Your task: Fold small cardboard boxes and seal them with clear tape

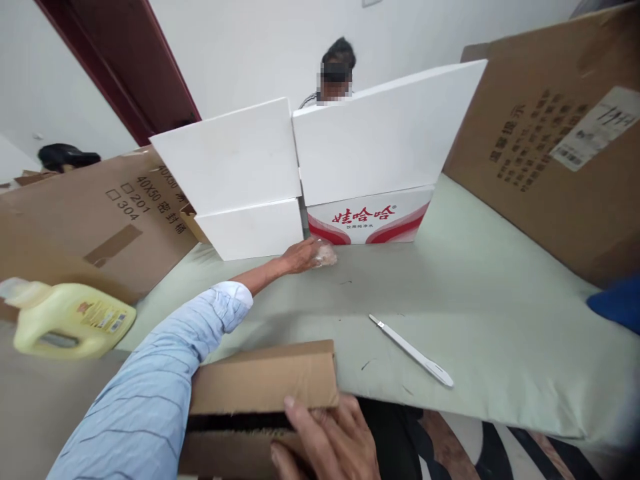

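Note:
My left hand [300,257], at the end of a light blue sleeve, reaches across the table with its fingers closed on a small crumpled clear plastic wrapper [327,253]. What is inside the plastic, if anything, I cannot make out. Right behind it stand white cartons [250,230], one with red Chinese lettering [370,217]. My right hand [335,437] grips the right end of a brown cardboard box [265,377] at the table's near edge. A dark gap runs along that box's side. A white scalpel-like knife [411,350] lies on the table to the right of both hands.
A yellow detergent jug [100,320] stands at the left, by a big cardboard box [100,220]. Another large box [545,147] is at the right, with a blue object [617,303] near it. A person [337,73] is behind the cartons. The table cover [500,320] is pale green.

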`<action>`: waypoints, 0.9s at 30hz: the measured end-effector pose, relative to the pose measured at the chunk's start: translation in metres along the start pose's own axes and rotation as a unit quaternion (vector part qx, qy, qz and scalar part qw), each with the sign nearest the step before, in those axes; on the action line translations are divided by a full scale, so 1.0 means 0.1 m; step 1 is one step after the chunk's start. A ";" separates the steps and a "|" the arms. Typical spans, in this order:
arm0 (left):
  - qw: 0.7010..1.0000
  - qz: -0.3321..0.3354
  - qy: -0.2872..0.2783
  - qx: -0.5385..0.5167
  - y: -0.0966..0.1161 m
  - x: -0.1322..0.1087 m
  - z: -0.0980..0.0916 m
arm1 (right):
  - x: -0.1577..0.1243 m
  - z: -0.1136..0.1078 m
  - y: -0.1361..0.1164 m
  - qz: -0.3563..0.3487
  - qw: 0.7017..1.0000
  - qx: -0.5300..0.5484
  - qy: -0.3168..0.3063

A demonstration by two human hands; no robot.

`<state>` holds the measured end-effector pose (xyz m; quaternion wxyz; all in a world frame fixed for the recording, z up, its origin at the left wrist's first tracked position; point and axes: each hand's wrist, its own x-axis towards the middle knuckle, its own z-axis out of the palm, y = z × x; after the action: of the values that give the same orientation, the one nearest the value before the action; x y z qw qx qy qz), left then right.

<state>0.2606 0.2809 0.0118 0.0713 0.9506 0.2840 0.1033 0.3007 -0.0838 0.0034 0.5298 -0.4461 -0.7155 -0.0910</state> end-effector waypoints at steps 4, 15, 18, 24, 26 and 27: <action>1.000 0.009 0.007 -0.002 0.09 -0.20 -0.55 | 0.17 -0.10 0.01 0.023 0.999 0.009 -0.037; 0.985 -0.026 0.121 -0.120 0.69 -2.50 -1.59 | 0.30 -0.05 0.14 -0.007 0.999 -0.013 -0.045; 0.984 -0.016 0.110 -0.139 0.91 -3.03 -1.51 | 0.34 -0.07 0.15 -0.004 0.998 -0.009 -0.058; 0.994 -0.012 0.077 -0.077 1.25 -3.48 -1.33 | 0.34 -0.14 0.14 -0.014 0.995 -0.009 -0.094; 0.995 -0.004 0.094 -0.042 1.31 -3.52 -1.29 | 0.32 -0.17 0.13 -0.010 0.995 -0.009 -0.103; 0.995 0.002 0.099 -0.027 1.33 -3.53 -1.28 | 0.31 -0.19 0.12 -0.009 0.994 -0.008 -0.104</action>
<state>0.0117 -0.0147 0.1063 0.0684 0.9339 0.2849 0.2049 0.3209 -0.0711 0.0330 0.4480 -0.4509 -0.7700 -0.0548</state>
